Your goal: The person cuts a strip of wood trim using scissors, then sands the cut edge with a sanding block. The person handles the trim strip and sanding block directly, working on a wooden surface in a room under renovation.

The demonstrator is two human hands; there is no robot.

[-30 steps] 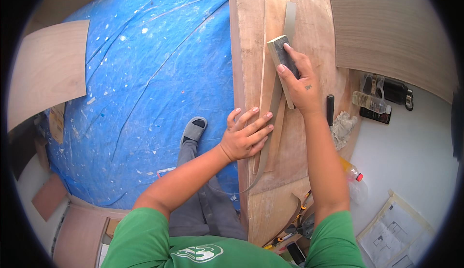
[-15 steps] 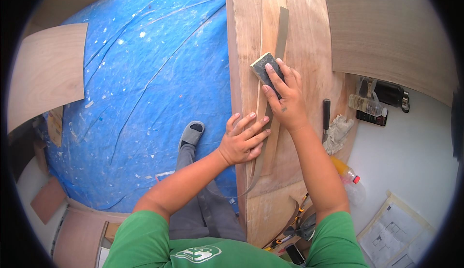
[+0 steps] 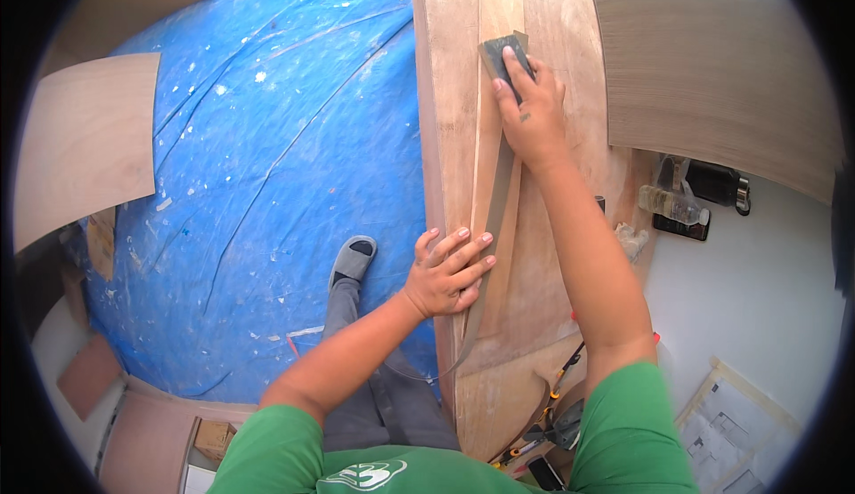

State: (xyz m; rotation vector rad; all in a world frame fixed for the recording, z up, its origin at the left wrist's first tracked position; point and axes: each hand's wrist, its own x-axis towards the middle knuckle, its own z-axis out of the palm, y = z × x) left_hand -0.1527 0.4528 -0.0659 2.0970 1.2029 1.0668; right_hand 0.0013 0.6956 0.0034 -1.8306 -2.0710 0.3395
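Observation:
In my right hand (image 3: 539, 120) is a dark grey sanding block (image 3: 495, 50), its fingers laid over the top. The block presses on the far part of a thin grey-brown edging strip (image 3: 500, 191). That strip runs lengthwise along a pale wooden panel (image 3: 539, 271), and its near end curls off the left edge. My left hand (image 3: 447, 276) lies open, fingers spread, over the strip's nearer part at the panel edge. Its palm hides the strip there.
Blue sheeting (image 3: 258, 200) covers the floor on the left. A curved veneer sheet (image 3: 712, 66) overhangs the far right. Beside the panel are a clear bottle (image 3: 668, 202), a black flask (image 3: 712, 182) and a crumpled cloth (image 3: 631, 242). Tools (image 3: 565, 423) lie near me.
My right hand has slid the sanding block farther away along the strip, with the arm stretched out more. My left hand stays at nearly the same place. The right forearm now covers more of the cloth.

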